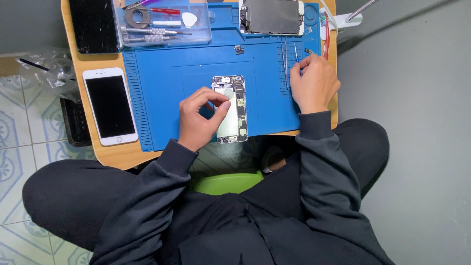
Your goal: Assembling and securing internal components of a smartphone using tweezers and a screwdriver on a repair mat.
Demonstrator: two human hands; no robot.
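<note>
While the left hand pinches at the opened phone in the middle of the frame, the right hand reaches among the tools at upper right.

Left thumb and forefinger press together over the phone's left edge on the blue repair mat. Right fingers curl onto a blue-handled tool beside the tweezers; whether they grip it, I cannot tell. An intact white phone lies at left, a clear tool tray above.
</note>
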